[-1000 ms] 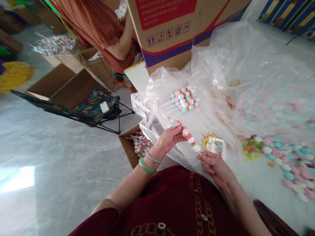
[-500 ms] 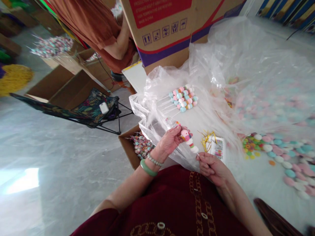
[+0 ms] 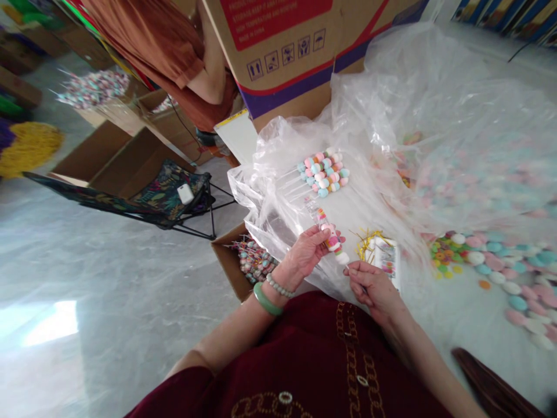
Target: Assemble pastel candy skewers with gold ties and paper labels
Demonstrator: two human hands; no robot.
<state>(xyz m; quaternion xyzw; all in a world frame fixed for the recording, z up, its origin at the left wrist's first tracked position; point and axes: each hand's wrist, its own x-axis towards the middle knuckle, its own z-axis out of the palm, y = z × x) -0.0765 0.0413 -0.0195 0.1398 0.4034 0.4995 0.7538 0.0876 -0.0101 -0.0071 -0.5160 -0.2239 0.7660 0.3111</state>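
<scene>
My left hand (image 3: 312, 249) is closed around a marshmallow skewer (image 3: 334, 240) with pink, white and striped pieces. A colourful clear wrapper shows at its upper end. At its lower white end, my right hand (image 3: 369, 285) is closed in a pinch, where the stick comes out; the stick itself barely shows. Beyond my hands, several finished marshmallow skewers (image 3: 324, 173) lie side by side on clear plastic, sticks pointing left. Gold twist ties (image 3: 369, 242) and a stack of printed cards or bags (image 3: 387, 258) lie right of my hands.
Loose pastel marshmallows (image 3: 507, 273) and small ring candies (image 3: 447, 255) spread across the table at right, partly under plastic sheeting (image 3: 413, 75). A large carton (image 3: 282, 64) stands behind. Left are a box of skewers (image 3: 255, 261), a folding chair (image 3: 169, 194) and another person (image 3: 152, 52).
Both hands shift slightly, with the skewer still between them. The skewer's colourful wrapped upper end shows more clearly above my left fingers.
</scene>
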